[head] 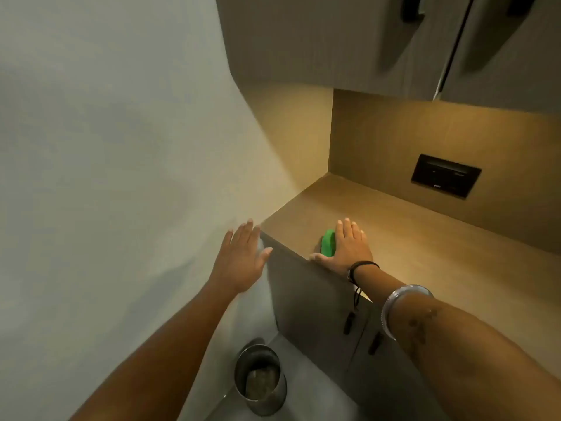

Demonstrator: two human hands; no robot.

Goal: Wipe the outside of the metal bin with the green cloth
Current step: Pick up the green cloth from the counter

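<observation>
A round metal bin (263, 402) stands on the floor below, between the wall and the cabinet, with something crumpled lying inside it. The green cloth (328, 243) lies on the wooden counter near its front left corner. My right hand (344, 247) rests flat on the counter, fingers spread, partly covering the cloth's right side. My left hand (241, 258) hovers open in the air by the counter's left corner, close to the wall, holding nothing.
A pale wall (121, 177) fills the left side. The counter (409, 247) runs to the right, with a dark panel (445, 175) on its back wall and upper cabinets (364, 41) overhead. Grey cabinet doors with dark handles (349, 322) sit under the counter.
</observation>
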